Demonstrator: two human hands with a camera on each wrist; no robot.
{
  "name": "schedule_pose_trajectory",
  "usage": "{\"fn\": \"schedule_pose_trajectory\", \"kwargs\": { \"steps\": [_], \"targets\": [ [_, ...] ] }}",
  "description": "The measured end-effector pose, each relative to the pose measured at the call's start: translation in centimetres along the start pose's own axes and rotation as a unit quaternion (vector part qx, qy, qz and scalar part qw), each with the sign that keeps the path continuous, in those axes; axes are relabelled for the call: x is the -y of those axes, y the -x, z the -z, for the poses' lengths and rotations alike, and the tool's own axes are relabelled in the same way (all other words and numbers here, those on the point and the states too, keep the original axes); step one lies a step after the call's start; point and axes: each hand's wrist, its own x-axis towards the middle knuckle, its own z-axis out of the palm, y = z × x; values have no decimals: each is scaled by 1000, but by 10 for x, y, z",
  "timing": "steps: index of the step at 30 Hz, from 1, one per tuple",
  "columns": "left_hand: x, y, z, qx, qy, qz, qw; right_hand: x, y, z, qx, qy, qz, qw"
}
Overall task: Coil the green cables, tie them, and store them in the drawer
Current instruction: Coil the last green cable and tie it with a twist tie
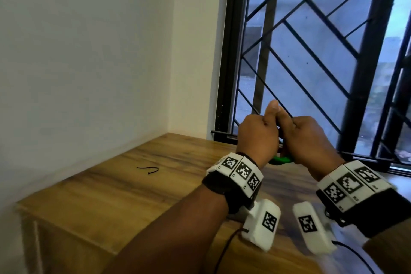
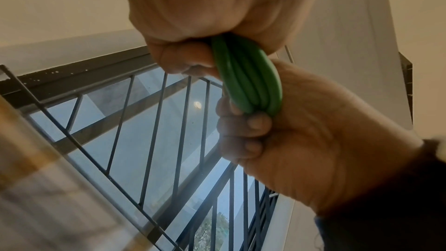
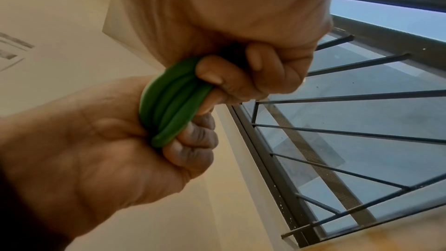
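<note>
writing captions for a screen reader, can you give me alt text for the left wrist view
Two hands grip a bundle of coiled green cable between them, the left hand from the lower right and the right hand from above, fingers curled round the loops. Behind them are a barred window and a pale wall.

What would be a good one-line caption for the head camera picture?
Both hands, left hand and right hand, grip a coiled green cable above a wooden tabletop; a black tie lies nearby.

Black wristbands [image 1: 224, 187], white coded tags [image 1: 241, 170]
</note>
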Motion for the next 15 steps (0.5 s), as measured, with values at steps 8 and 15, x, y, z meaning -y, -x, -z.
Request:
{"fn": "schedule_pose_trajectory", "kwargs": {
  "steps": [8, 15],
  "targets": [
    [10, -15, 12, -30, -40, -21, 999, 3, 3, 2, 53, 3, 93, 994],
    [9, -21, 22, -20, -22, -17, 999, -4, 0, -2, 106, 70, 134, 983]
  ]
}}
